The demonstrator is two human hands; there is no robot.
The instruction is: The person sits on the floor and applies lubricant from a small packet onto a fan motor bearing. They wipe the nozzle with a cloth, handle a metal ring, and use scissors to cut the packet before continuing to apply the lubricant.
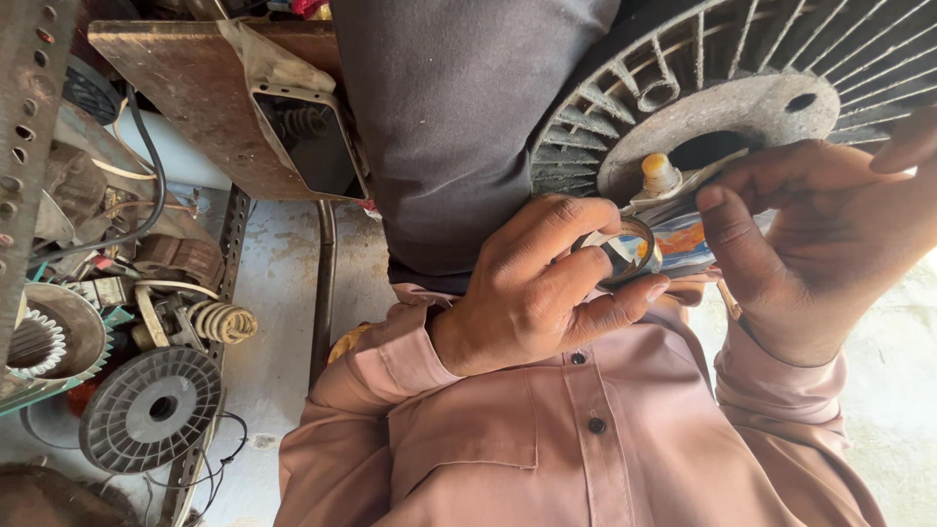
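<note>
My left hand pinches a small metal ring between thumb and fingers, in front of my pink shirt. My right hand grips a crumpled blue and orange tube with a yellowish nozzle, its body pressed against the ring. Just behind both hands, a large grey finned disc with a flat round hub rests on my dark-trousered lap.
On the left, a phone lies on a rusty brown board. On the concrete floor are a coiled spring, a smaller grey finned disc, a toothed motor core, cables and a perforated metal bar.
</note>
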